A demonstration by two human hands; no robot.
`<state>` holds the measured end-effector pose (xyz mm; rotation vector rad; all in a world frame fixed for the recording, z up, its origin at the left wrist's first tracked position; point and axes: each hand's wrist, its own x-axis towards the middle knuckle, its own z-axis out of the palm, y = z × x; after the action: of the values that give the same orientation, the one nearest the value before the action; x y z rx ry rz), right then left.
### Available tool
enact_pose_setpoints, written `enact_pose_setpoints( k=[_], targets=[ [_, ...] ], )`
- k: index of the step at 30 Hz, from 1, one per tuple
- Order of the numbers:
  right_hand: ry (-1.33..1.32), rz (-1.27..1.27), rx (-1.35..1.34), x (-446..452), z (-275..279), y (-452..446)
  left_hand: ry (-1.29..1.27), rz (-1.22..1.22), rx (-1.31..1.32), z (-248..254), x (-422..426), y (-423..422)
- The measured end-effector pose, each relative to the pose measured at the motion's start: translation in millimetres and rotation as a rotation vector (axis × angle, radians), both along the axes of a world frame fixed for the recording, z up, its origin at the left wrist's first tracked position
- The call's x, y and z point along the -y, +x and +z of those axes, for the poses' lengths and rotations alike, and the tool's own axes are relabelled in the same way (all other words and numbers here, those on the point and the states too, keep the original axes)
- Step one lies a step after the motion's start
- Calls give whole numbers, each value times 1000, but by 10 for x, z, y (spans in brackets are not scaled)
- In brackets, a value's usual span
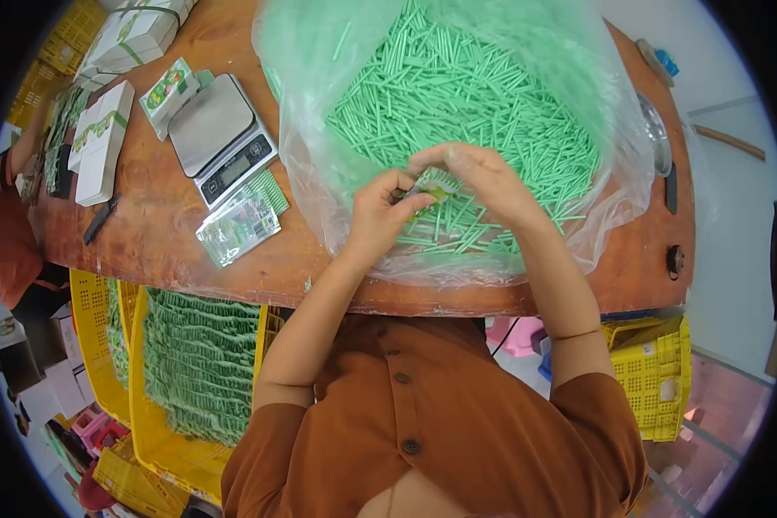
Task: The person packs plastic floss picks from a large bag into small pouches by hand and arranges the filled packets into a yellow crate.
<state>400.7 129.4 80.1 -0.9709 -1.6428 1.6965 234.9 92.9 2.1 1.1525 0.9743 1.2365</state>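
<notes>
A large clear plastic bag (306,173) lies open on the wooden table, full of short green sticks (457,95). Over its near part, my left hand (384,207) pinches a small green printed packet (438,185) between thumb and fingers. My right hand (483,177) is curved over the far side of the same packet, its fingers bent; its fingertips are partly hidden, so what they grip cannot be made out. Left of the bag, silver printed packets (242,226) lie beside a digital scale (220,138).
White boxes (104,142) and a black-handled tool (100,220) are on the table's left. Yellow crates (147,423) with green packets stand below the front edge. A metal dish (654,134) sits at right. Another person's arm (28,142) shows far left.
</notes>
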Motion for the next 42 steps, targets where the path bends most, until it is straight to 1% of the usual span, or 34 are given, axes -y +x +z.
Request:
enact_pose_setpoints(
  k=[1, 2, 4, 5, 6, 7, 8, 9, 10, 11, 12, 13, 14, 15, 16, 18, 19, 20, 21, 22, 23, 24, 25, 26, 27, 29, 30, 32, 33, 35, 36, 38, 40, 42],
  targets=[
    [-66, -17, 16, -4, 9, -14, 19, 5, 17, -11, -31, 7],
    [-51, -11, 34, 4, 36, -32, 8, -10, -3, -23, -51, 1],
    [44, -151, -32, 52, 63, -68, -5, -21, -14, -14, -54, -39],
    [42, -152, -25, 37, 113, -12, -47, 40, 72, 110, -51, -84],
    [336, -214, 236, 6, 193, 121, -93, 97, 154, 194, -43, -133],
    [627, -271, 500, 9, 234, 257, -101, 90, 155, 207, -47, -202],
    [838, -172, 714, 43, 202, 369, -169, 130, 360, 209, -74, -288],
    [833, -173, 717, 134, 140, 370, -237, 172, 565, 237, -89, -363],
    [864, -18, 737, 278, 73, 367, -243, 171, 567, 334, -67, -432],
    [890, 140, 752, 359, 35, 363, -364, 48, 757, 494, -21, -497],
    [885, 144, 753, 363, 18, 349, -484, -77, 946, 580, 32, -538],
    [971, 165, 808, 366, -6, 319, -491, -73, 945, 587, 88, -561],
    [1054, 180, 859, 376, -35, 284, -437, -152, 915, 593, 146, -579],
    [1045, 171, 853, 369, -53, 233, -384, -233, 882, 603, 197, -583],
    [1104, 238, 845, 328, -54, 176, -390, -237, 870, 623, 235, -573],
    [1169, 294, 830, 243, -101, 171, -445, -136, 715, 675, 276, -538],
    [1189, 410, 860, 200, -182, 192, -440, -136, 706, 652, 280, -512],
    [1213, 528, 890, 152, -252, 206, -346, -50, 478, 568, 279, -478],
    [1228, 522, 884, 113, -312, 230, -249, 37, 250, 474, 270, -444],
    [1215, 455, 786, 74, -369, 270, -70, 67, 67, 375, 252, -394],
    [1198, 390, 689, 38, -397, 302, -61, 71, 60, 324, 245, -330],
    [1205, 384, 685, 0, -403, 330, -10, 43, -85, 284, 248, -256],
    [1148, 209, 604, -37, -408, 363, 40, 11, -228, 239, 251, -200],
    [1087, 38, 521, -67, -408, 385, 45, 7, -231, 173, 256, -160],
    [1089, 34, 522, -44, -295, 378, 89, -6, -294, 104, 265, -122],
    [496, -318, 371, 125, 48, 362, 124, -35, -359, 64, 256, -91],
    [481, -330, 373, 196, 134, 348, 75, -38, -336, 67, 258, -86],
    [305, -420, 226, 266, 267, 291, 30, -44, -311, 65, 249, -63],
    [305, -423, 225, 285, 295, 246, 73, -48, -311, 69, 239, -62],
    [689, -372, 241, 304, 319, 152, 115, -44, -316, 86, 233, -79],
    [688, -366, 235, 305, 305, 137, 118, -56, -337, 100, 237, -84],
    [940, -287, 267, 307, 251, 107, 115, -58, -361, 135, 247, -95],
    [863, -242, 298, 337, 177, 62, 177, -60, -426, 164, 241, -102],
    [783, -205, 341, 354, 150, 51, 182, -71, -408, 112, 244, -109]
  ],
)
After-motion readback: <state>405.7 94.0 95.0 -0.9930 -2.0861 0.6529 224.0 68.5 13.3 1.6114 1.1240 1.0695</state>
